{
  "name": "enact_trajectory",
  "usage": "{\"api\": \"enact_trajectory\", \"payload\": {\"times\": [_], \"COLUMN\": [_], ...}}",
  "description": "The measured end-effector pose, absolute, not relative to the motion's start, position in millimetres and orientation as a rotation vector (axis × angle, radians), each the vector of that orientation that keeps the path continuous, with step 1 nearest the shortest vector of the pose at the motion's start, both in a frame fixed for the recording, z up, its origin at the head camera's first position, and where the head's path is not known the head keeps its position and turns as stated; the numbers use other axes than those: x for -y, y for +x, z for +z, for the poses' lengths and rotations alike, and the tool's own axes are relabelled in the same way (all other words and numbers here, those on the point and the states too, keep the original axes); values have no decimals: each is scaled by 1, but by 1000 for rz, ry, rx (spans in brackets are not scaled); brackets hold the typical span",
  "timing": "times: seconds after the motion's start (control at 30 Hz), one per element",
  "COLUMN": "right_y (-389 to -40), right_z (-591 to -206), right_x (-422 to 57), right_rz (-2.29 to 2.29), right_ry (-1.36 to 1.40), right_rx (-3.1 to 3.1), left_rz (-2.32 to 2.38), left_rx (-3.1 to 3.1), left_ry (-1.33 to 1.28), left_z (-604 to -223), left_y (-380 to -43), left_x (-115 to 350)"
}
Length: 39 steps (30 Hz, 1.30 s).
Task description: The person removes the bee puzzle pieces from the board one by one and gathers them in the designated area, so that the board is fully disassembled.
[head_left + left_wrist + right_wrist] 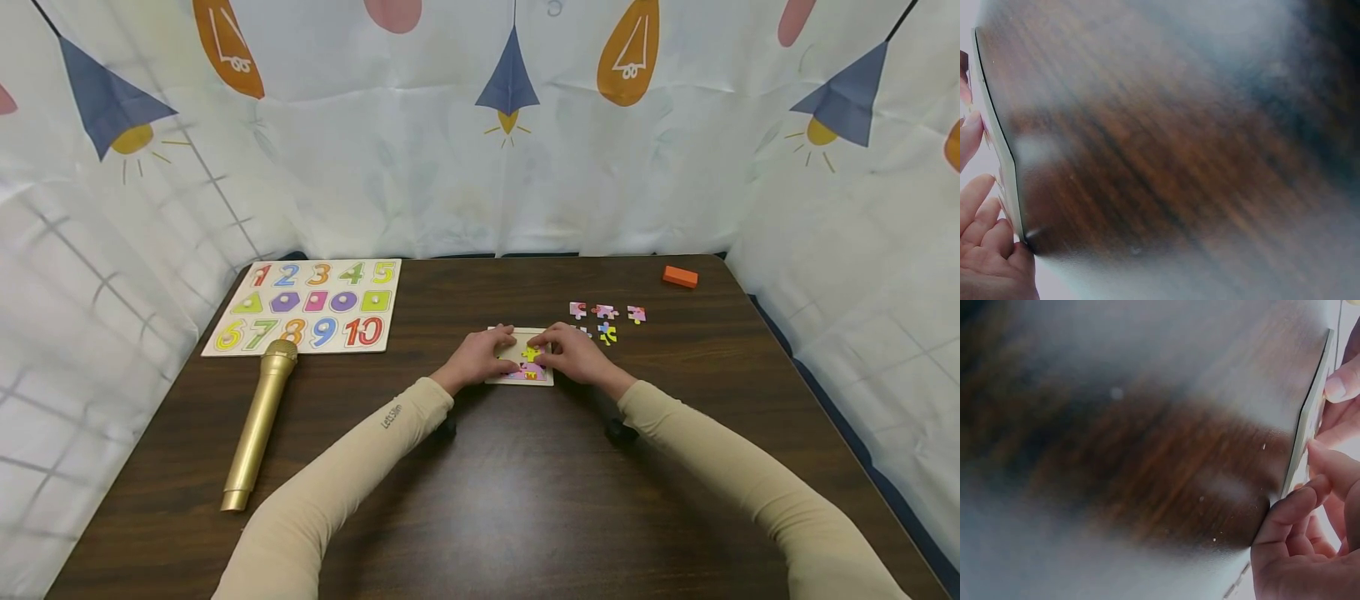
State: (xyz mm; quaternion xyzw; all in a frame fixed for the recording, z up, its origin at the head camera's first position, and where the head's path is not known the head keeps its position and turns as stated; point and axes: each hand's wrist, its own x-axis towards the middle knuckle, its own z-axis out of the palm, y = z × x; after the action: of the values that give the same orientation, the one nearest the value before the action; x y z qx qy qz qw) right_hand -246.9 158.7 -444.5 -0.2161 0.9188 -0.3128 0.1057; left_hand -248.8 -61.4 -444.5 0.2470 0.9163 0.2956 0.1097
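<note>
A small jigsaw puzzle tray [528, 382] lies on the dark wooden table, with pink and yellow pieces [531, 372] in its lower part. On its left side rests my left hand [480, 357], the thumb touching the pieces and the fingers reaching along the far left edge. My right hand [577, 357] reaches over the tray's right side, its thumb beside a yellow puzzle piece [531, 354]. Whether it pinches a piece is hidden. In the left wrist view, fingers of my left hand [988, 250] lie by the tray's edge [1000, 134]. In the right wrist view, my right hand [1310, 537] has bent fingers.
Several loose puzzle pieces [605, 312] lie to the right of the tray. Farther back sits an orange block [680, 277]. At left are a number-and-shape board [303, 287] and a gold microphone [258, 425], its head overlapping the board's front edge. A patterned curtain [442, 183] surrounds the table.
</note>
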Motion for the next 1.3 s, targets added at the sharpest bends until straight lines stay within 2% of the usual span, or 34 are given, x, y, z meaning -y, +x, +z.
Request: {"api": "enact_trajectory", "payload": {"times": [0.73,1.3], "right_y": [-247,-253], "right_z": [-442,-435], "right_x": [-170,-228], "right_rz": [-955,-1045], "right_ry": [-630,-489], "right_rx": [-2757,-2842], "left_rz": [873,882], "left_rx": [-2696,-2709], "left_ry": [751,763], "left_z": [-445,-445], "left_y": [-250,-249], "left_x": [62,61]}}
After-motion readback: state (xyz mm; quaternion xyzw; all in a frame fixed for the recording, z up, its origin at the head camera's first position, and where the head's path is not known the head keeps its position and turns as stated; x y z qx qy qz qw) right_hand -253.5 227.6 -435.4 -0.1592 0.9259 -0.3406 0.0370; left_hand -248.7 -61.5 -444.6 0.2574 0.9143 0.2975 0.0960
